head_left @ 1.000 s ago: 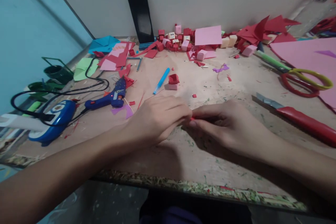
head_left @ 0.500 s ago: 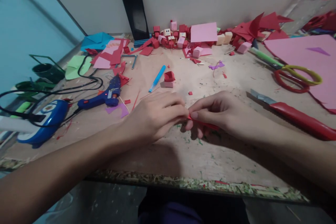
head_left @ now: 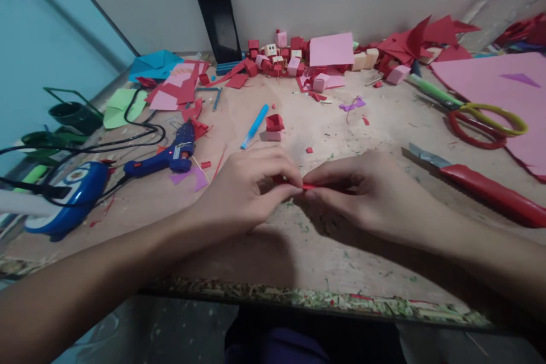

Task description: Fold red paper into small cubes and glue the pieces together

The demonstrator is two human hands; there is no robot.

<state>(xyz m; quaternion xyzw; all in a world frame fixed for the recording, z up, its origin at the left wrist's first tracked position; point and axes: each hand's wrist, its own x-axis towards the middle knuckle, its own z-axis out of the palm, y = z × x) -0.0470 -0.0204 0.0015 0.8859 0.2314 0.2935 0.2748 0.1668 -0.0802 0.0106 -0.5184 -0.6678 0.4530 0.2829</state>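
Low over the wooden table, a narrow red paper strip (head_left: 307, 186) runs between my two hands. My left hand (head_left: 262, 185) pinches its left part between thumb and fingers. The right part is pinched in my right hand (head_left: 362, 187), whose fingertips nearly meet those of the left. Much of the strip is hidden by the fingers. Just beyond the hands sits a small open red paper box (head_left: 274, 123) on a pink piece, with a blue pen (head_left: 255, 126) to its left.
At left lie a blue glue gun (head_left: 164, 162) with its black cord and a blue-white device (head_left: 70, 196). Scissors (head_left: 482, 116) and a red-handled knife (head_left: 486, 190) lie right. A phone (head_left: 217, 17) leans at the back beside small cubes and paper scraps.
Both hands have shifted their hold on the red strip. The left thumb now shows against the fingertips, and the strip lies level between the hands, no longer hanging under the right palm.
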